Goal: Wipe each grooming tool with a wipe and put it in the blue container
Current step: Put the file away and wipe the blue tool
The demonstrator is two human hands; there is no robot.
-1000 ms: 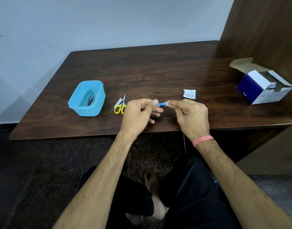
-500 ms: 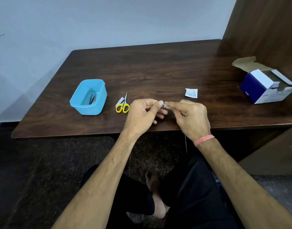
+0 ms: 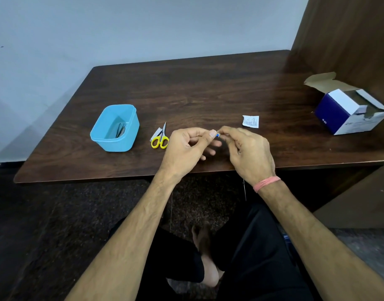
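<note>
A second ago a short length of a small blue tool [image 3: 217, 135] showed between the two hands; half a second ago only a bit of it showed. Now just a small blue speck shows, because the left hand [image 3: 186, 149] and right hand [image 3: 247, 153] have closed together until their fingertips nearly touch over it. The left thumb has slid along the tool toward the right hand's pinching fingers. Both hands have stayed above the near edge of the table [image 3: 208, 90]; whether a wipe is held between the fingers cannot be seen.
</note>
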